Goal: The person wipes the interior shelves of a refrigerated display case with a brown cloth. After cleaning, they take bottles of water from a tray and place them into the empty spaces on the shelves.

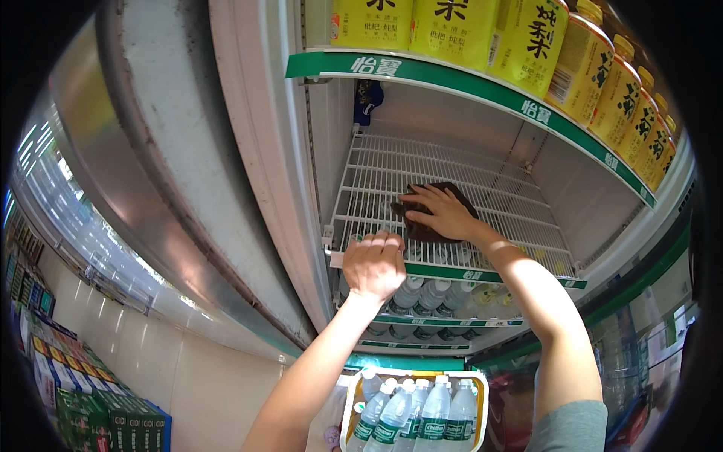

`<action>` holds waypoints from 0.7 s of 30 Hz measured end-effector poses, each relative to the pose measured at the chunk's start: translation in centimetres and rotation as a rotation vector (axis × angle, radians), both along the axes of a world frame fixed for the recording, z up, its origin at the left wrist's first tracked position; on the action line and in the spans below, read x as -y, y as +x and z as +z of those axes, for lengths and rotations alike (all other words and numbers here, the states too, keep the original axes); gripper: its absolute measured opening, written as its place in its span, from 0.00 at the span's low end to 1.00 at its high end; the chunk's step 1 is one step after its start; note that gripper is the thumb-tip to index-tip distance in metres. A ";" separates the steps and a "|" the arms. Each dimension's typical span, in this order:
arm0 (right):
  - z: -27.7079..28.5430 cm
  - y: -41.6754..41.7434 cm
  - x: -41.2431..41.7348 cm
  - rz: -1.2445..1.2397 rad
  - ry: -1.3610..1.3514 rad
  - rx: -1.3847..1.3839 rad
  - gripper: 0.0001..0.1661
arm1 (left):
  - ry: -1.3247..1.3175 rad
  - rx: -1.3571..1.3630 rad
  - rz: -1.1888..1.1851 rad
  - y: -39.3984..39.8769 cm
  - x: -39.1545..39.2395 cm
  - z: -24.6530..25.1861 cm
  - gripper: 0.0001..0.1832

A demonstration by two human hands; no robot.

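Observation:
My right hand (443, 213) lies spread on a dark brown cloth (440, 231), pressing it onto a white wire shelf (361, 198) inside a drinks cooler. To the left and nearer the shelf's front edge, my left hand (374, 264) has its fingers curled at the front rail, by the left end of a green label strip (429, 271). Whether the fingers close around the rail is partly hidden by the back of the hand.
Yellow drink bottles (452, 34) stand on the shelf above. Clear bottles (435, 296) fill the shelf below. A basket (482, 395) of water bottles (435, 418) stands at the bottom. The cooler's frame (271, 141) rises at left; boxed goods (113, 418) sit on the lower left.

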State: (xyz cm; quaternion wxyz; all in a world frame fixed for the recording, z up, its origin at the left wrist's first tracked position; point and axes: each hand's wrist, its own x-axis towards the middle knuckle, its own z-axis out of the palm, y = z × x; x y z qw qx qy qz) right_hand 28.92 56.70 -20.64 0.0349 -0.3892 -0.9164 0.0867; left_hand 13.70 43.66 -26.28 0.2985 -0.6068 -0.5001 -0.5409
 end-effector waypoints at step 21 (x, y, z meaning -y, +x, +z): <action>-0.3 -8.0 -23.2 -0.351 0.238 -0.688 0.28 | 0.099 -0.043 0.002 -0.4 -0.8 -1.4 0.11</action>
